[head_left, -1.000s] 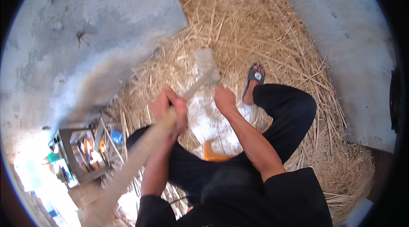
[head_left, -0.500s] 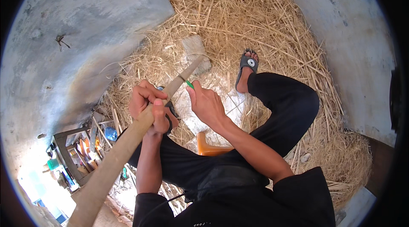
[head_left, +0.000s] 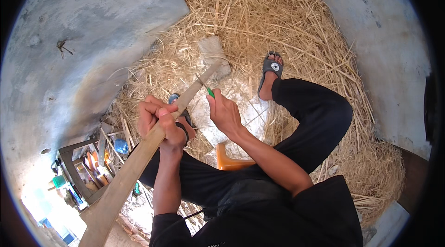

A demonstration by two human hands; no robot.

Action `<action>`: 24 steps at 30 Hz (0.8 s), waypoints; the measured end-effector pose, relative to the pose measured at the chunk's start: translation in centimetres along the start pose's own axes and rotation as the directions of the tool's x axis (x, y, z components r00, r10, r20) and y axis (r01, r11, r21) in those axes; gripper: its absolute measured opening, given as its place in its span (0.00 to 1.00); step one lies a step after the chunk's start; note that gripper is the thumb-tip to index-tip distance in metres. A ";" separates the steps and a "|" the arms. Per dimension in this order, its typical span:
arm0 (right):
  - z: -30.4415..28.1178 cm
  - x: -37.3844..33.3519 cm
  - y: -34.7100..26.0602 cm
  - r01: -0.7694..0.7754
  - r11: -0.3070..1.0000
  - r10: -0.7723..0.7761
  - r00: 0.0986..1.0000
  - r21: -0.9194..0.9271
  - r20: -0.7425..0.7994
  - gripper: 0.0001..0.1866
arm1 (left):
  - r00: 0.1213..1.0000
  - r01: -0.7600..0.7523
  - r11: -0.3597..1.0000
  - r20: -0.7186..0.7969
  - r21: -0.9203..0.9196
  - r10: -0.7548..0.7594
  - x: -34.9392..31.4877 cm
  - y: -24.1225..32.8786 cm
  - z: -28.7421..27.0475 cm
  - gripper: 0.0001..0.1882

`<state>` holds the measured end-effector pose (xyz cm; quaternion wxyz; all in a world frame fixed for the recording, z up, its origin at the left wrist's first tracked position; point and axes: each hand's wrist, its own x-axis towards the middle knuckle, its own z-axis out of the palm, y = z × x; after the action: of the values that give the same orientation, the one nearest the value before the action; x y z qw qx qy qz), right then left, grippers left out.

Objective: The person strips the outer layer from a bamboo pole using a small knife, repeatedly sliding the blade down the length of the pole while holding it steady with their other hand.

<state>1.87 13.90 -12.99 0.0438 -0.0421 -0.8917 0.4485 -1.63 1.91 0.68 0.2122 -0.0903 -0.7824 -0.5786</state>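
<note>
A long flat strip of pale wood or bamboo (head_left: 121,176) runs slantwise from the lower left to the middle, narrowing toward its far end. My left hand (head_left: 161,119) is closed around its middle stretch, with the thumb lying on top. In my right hand (head_left: 225,115) is a small knife (head_left: 211,92) with a green handle, mostly covered by the fingers. Its thin dark blade reaches the strip's right edge near the far end. Beneath that end lies a grey block (head_left: 211,48) on the floor; whether they touch I cannot tell.
Dry straw-like shavings (head_left: 259,10) cover the floor, thickest at the far side and right. Pale walls (head_left: 106,29) rise on both sides. A wooden box of tools (head_left: 90,170) stands at the lower left. Part of an orange stool (head_left: 227,159) shows between my legs.
The knife has shifted slightly toward the strip's far end, and its blade now points more along the strip. My left hand keeps its hold, a little farther left in view.
</note>
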 end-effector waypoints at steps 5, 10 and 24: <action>0.9 2.2 4.9 -0.334 0.911 0.370 0.921 -0.241 0.122 0.17 | 0.996 -0.090 0.994 0.002 0.059 0.090 -1.0 0.4 0.6 0.13; 1.4 2.9 6.3 -0.384 0.917 0.391 0.919 -0.109 0.054 0.17 | 0.987 -0.158 0.983 -0.002 0.090 0.158 -0.6 0.3 1.0 0.15; 0.1 4.0 2.1 -0.190 0.972 0.191 0.982 -0.141 -0.011 0.15 | 0.971 -0.191 0.948 -0.096 0.253 0.221 1.4 -0.6 0.0 0.11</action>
<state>-2.04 15.53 -14.57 -0.0038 -0.1297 -0.9132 0.3864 -3.09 1.60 0.76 0.3286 -0.1091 -0.8188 -0.4579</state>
